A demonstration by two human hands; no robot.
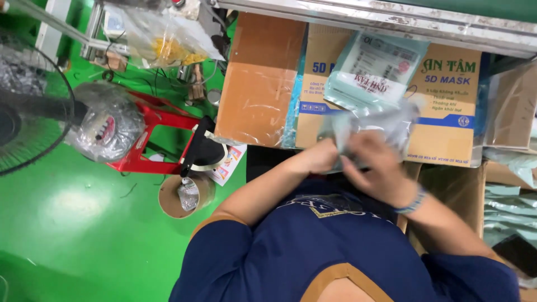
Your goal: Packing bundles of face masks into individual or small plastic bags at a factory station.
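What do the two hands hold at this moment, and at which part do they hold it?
Both the left hand and the right hand grip a clear plastic pouch at its lower edge, nearest the person. Motion blur hides the fingers' exact placement.

1 view only, from a camera worn on the person's head. It looks steeply down over a navy shirt [335,246], close to both hands, facing cardboard boxes [447,112] ahead. Green floor [84,235] fills the picture's left side.
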